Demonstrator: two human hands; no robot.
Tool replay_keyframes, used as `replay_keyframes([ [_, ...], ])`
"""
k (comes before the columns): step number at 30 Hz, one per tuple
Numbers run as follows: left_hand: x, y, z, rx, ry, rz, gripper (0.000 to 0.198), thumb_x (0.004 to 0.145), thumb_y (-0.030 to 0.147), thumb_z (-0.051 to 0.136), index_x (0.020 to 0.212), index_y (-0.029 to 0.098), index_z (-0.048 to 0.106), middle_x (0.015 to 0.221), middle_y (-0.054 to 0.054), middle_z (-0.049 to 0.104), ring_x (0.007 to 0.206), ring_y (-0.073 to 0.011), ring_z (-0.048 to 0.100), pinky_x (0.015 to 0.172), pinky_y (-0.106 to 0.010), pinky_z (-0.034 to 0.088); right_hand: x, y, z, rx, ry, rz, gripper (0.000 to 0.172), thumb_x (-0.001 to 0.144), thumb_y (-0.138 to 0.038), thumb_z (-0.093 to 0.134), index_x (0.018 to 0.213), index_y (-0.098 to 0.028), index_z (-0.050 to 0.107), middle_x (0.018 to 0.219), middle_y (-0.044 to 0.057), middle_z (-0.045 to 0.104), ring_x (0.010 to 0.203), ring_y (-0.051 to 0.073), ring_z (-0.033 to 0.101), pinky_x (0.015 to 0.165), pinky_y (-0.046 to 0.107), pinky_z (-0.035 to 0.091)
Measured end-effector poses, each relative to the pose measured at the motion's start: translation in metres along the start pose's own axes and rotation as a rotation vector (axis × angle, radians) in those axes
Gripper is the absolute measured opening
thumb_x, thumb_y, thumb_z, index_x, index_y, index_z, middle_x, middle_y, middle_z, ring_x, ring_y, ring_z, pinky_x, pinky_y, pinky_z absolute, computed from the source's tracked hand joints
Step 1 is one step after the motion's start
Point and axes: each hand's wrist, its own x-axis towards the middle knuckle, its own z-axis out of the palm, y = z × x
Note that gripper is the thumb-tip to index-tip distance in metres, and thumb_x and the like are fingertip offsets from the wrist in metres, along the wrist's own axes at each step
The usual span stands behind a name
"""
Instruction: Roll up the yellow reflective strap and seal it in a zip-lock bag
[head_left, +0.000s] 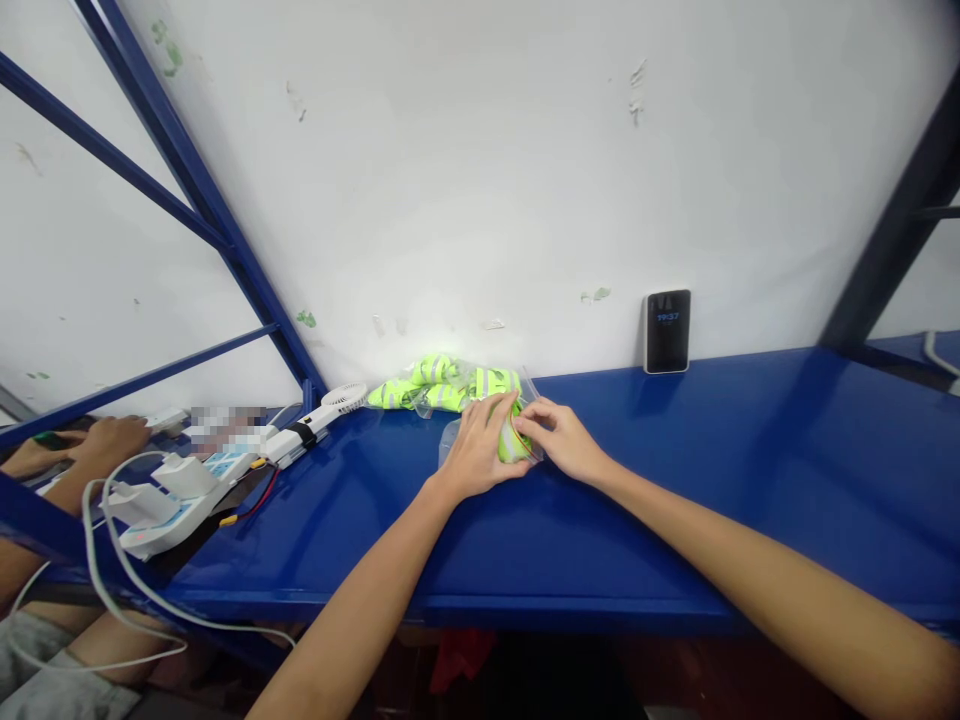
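A neon yellow bundle with silvery reflective strips [511,443] sits in a clear plastic bag [448,440] on the blue table, with a thin red line along its right edge. My left hand [477,446] curves over the bagged bundle from the left, fingers and thumb around it. From the right, my right hand [564,438] is closed in a pinch at the red-lined edge; the exact bit between its fingertips is hidden. Just behind my hands, against the wall, lie several similar bagged yellow bundles [439,385].
A white handheld fan [345,400] lies left of the bundles. A power strip [161,530] with plugs and trailing white cables occupies the left end. A phone-like device [667,332] leans on the wall at right. Beyond the blue frame post [202,220], another person's hands [112,445] show.
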Motion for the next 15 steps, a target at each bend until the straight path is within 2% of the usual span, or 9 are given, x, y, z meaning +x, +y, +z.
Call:
replay_keyframes([
  [3, -0.0004, -0.0007, -0.0017, -0.015, 0.011, -0.01, 0.094, 0.072, 0.045, 0.07, 0.148, 0.023, 0.02, 0.139, -0.013, 0.041, 0.132, -0.0295, 0.036, 0.11, -0.047, 0.03, -0.001, -0.0024, -0.0017, 0.033, -0.061, -0.001, 0.013, 0.08, -0.03, 0.06, 0.078, -0.019, 0.067, 0.082, 0.003, 0.053, 0.08, 0.019, 0.054, 0.08, 0.038, 0.044],
  [6, -0.0005, -0.0004, -0.0038, -0.017, 0.009, -0.004, 0.093, 0.071, 0.042, 0.07, 0.148, 0.023, 0.021, 0.139, -0.013, 0.041, 0.132, -0.0296, 0.037, 0.11, -0.047, 0.031, -0.0017, -0.0015, -0.0005, 0.026, -0.099, -0.006, 0.015, 0.077, -0.028, 0.064, 0.087, -0.019, 0.069, 0.087, 0.004, 0.052, 0.08, 0.019, 0.055, 0.076, 0.037, 0.047],
  [11, 0.0008, 0.0023, -0.0048, 0.039, -0.014, 0.07, 0.09, 0.072, 0.038, 0.068, 0.148, 0.023, 0.022, 0.139, -0.014, 0.042, 0.13, -0.0305, 0.039, 0.11, -0.048, 0.031, -0.0025, -0.0003, 0.002, -0.072, -0.12, -0.112, 0.011, 0.077, -0.023, 0.062, 0.085, -0.018, 0.069, 0.093, 0.006, 0.056, 0.081, 0.019, 0.056, 0.078, 0.037, 0.048],
  [15, 0.0018, 0.0069, -0.0023, 0.088, -0.053, 0.167, 0.084, 0.076, 0.037, 0.064, 0.148, 0.021, 0.024, 0.137, -0.014, 0.044, 0.13, -0.0292, 0.04, 0.112, -0.048, 0.025, -0.0052, -0.0029, 0.0022, -0.044, -0.145, -0.116, 0.027, 0.074, -0.019, 0.062, 0.1, -0.017, 0.067, 0.099, 0.007, 0.064, 0.085, 0.021, 0.059, 0.079, 0.036, 0.048],
])
